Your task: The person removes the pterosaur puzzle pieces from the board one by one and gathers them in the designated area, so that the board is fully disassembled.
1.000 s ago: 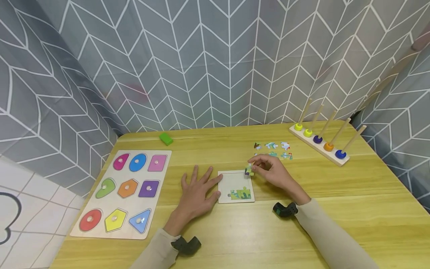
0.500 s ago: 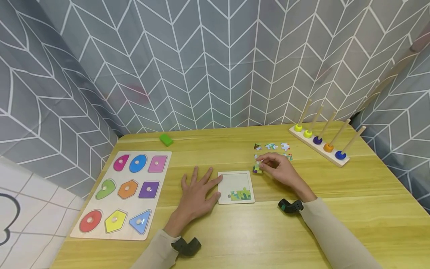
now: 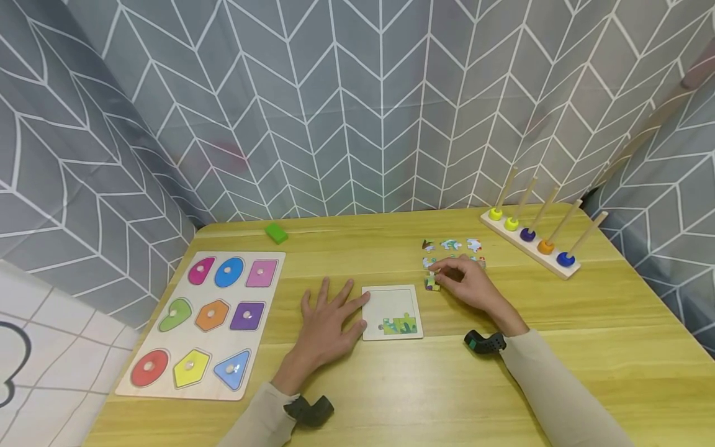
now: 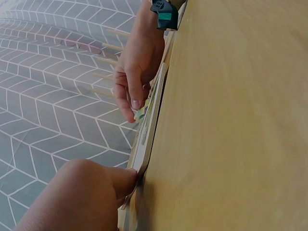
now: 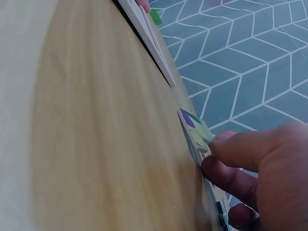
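Note:
My right hand [image 3: 466, 284] pinches a green and purple jigsaw piece [image 3: 431, 283] between thumb and fingertips, just right of the puzzle tray. In the right wrist view the puzzle piece [image 5: 195, 129] is tilted, one edge near the tabletop. The square white puzzle tray [image 3: 385, 299] has a few joined green pieces [image 3: 400, 324] in its lower right corner. My left hand [image 3: 331, 320] lies with fingers spread on the table, its index finger and thumb touching the tray's left edge. Several loose jigsaw pieces [image 3: 450, 244] lie in rows beyond my right hand, which partly covers the nearer row.
At the left lies a shape board [image 3: 184, 338] with coloured knobbed shapes. A green block [image 3: 276, 233] sits near the table's back edge. A peg stand [image 3: 533, 243] with coloured rings stands at the back right. A patterned curtain [image 3: 357, 124] hangs behind the table.
My right hand has carried the jigsaw piece away from the tray's upper right corner, to the right. Over the last half second it has barely moved. The left hand has stayed in place.

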Tool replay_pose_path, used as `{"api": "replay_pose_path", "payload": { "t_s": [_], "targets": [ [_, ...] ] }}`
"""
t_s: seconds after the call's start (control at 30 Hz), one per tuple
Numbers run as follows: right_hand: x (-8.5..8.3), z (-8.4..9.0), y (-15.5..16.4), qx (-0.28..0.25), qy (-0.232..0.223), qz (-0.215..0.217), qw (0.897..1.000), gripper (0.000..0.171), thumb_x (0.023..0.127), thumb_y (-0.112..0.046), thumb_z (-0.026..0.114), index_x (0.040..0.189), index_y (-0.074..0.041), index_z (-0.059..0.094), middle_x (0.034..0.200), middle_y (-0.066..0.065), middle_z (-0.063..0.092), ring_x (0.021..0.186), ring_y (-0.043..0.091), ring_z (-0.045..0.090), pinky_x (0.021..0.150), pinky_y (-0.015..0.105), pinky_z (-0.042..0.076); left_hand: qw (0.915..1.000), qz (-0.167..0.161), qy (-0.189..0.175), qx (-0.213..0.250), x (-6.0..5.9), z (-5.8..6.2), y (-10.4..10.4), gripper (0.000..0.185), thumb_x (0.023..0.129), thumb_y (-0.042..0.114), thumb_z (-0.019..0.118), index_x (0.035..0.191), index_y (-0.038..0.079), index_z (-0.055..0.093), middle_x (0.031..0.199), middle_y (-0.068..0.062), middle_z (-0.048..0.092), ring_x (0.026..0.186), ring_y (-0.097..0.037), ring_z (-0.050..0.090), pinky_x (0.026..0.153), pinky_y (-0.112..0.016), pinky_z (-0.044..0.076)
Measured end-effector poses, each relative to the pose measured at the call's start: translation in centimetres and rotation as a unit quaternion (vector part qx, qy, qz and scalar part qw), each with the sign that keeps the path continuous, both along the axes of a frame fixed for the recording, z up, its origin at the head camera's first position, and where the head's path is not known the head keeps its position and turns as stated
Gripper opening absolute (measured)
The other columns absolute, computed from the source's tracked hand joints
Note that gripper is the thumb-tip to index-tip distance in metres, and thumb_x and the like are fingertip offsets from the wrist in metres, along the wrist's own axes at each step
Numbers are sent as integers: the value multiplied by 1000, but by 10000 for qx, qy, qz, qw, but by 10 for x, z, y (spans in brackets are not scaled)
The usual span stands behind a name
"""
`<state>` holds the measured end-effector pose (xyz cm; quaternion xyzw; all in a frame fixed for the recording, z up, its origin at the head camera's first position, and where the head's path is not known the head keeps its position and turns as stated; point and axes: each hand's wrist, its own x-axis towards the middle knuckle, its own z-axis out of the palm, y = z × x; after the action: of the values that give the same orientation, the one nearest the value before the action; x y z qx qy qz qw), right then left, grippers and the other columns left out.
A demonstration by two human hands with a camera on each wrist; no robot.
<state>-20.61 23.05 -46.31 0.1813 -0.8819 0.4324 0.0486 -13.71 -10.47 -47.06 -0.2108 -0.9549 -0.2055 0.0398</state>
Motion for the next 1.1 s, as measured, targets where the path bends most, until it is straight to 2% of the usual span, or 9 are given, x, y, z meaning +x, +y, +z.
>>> {"api": "replay_pose_path", "payload": {
  "t_s": [0.2, 0.33, 0.47, 0.57, 0.87, 1.1],
  "targets": [
    [-1, -1, 1, 233, 481, -65, 9985, 17, 92, -7, 73, 107, -12, 78, 89, 2, 74, 82, 13, 48, 82, 36, 26, 10000, -3, 0, -2, 0, 1, 0, 51, 100, 49, 50, 150, 39, 50, 166, -2, 35, 156, -50, 12, 115, -76, 4],
    [-2, -2, 1, 468, 727, -138, 9962, 17, 85, -15, 82, 101, -14, 78, 87, 0, 73, 83, 14, 47, 81, 39, 17, 10000, -4, -20, 1, 0, 2, 0, 51, 100, 49, 50, 150, 39, 50, 166, -2, 34, 156, -50, 12, 115, -76, 4],
    [-1, 0, 2, 802, 724, -224, 9939, 28, 74, -29, 91, 95, -16, 77, 90, -1, 73, 87, 16, 48, 81, 40, 17, 10000, -4, -20, -22, 0, 2, 0, 51, 100, 49, 50, 150, 39, 50, 166, -2, 35, 156, -50, 12, 115, -76, 5],
    [-1, 1, 3, 1037, 737, -291, 9915, 34, 70, -36, 93, 93, -17, 77, 92, -1, 71, 88, 18, 45, 79, 40, 17, 10000, -6, -19, -39, 0, 2, 0, 51, 100, 49, 49, 150, 39, 50, 166, -2, 34, 156, -50, 12, 115, -76, 5],
    [-1, 0, 4, 1170, 968, -363, 9877, 28, 69, -32, 95, 90, -20, 79, 89, -2, 70, 83, 15, 40, 77, 39, 15, 10000, -17, 23, -25, 0, 1, 0, 51, 100, 49, 50, 150, 38, 51, 166, -2, 35, 156, -50, 13, 115, -76, 5],
    [-2, -1, 6, 1159, 933, -345, 9883, 29, 69, -31, 94, 91, -20, 80, 89, -2, 69, 84, 16, 39, 76, 39, 14, 10000, -10, -56, -11, 0, 2, 0, 51, 100, 50, 49, 150, 39, 50, 167, -2, 34, 156, -49, 11, 115, -76, 4]
  ]
}}
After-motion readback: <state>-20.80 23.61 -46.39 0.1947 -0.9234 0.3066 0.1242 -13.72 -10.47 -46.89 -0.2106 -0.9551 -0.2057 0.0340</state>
